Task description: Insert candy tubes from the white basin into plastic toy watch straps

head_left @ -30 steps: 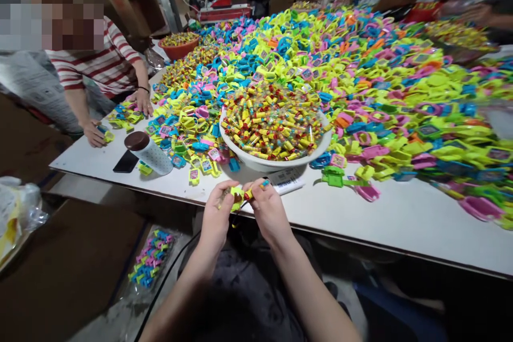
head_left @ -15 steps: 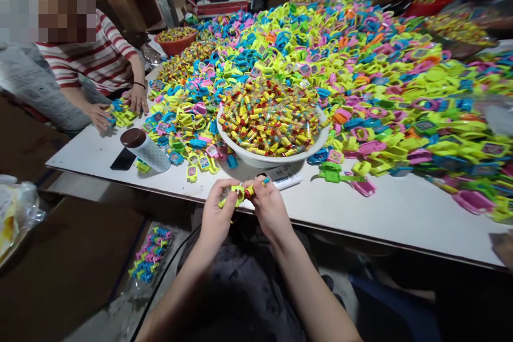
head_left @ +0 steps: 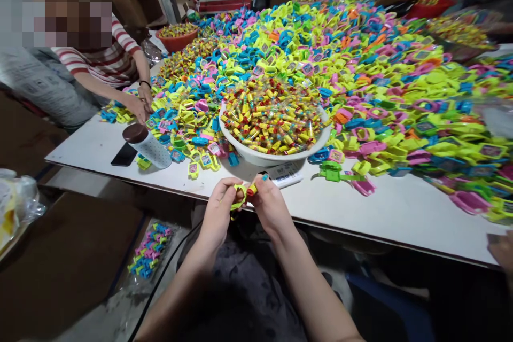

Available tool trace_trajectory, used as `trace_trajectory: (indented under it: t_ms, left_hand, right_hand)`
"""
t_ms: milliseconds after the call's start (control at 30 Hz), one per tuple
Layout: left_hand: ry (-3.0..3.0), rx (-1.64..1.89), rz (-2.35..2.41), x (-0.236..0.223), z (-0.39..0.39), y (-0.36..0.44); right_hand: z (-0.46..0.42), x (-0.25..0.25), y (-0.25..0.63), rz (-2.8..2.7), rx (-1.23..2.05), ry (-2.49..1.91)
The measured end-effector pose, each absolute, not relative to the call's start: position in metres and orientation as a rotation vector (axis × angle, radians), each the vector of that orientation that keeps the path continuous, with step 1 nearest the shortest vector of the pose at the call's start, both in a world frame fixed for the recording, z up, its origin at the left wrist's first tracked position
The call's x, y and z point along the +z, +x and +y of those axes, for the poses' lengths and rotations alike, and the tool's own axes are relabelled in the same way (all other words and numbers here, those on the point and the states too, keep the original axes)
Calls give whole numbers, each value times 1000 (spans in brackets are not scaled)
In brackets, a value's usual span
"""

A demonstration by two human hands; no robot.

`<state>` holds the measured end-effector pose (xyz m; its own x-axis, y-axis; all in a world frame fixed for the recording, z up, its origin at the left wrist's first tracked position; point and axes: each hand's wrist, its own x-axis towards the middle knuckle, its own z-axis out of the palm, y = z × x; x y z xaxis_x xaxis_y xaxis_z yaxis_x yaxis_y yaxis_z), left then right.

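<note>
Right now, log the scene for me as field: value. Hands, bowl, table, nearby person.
Left hand: holds a yellow-green ring-shaped toy
Right hand: pinches a small yellow-and-red tube
Contact between the two items: cannot tell
White bowl: heaped with wrapped yellow-and-red pieces, beyond the hands
Table: large pile of multicoloured plastic toys behind and right of bowl
Left of bowl: dotted bottle with brown lid, dark flat rectangle
Nearby person, striped sleeves: both hands low over toys at table's left

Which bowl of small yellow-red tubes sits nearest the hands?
The white bowl, just beyond the right hand; the orange-red bowl stands farther back left, the dark bowl farther back right.
</note>
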<state>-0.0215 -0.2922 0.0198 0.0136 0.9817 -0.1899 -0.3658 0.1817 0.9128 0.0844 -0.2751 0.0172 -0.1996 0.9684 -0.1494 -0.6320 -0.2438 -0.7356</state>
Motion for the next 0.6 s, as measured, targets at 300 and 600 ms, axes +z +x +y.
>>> trace_trajectory:
  t_ms: [300, 600]
  left_hand:
    - [1105, 1308, 1179, 11, -293, -27]
    - [1462, 1456, 1365, 5, -285, -21]
  right_hand:
    - [-276, 12, 80, -719, 1501, -945]
    - [-283, -8, 66, -761, 1218, -1083]
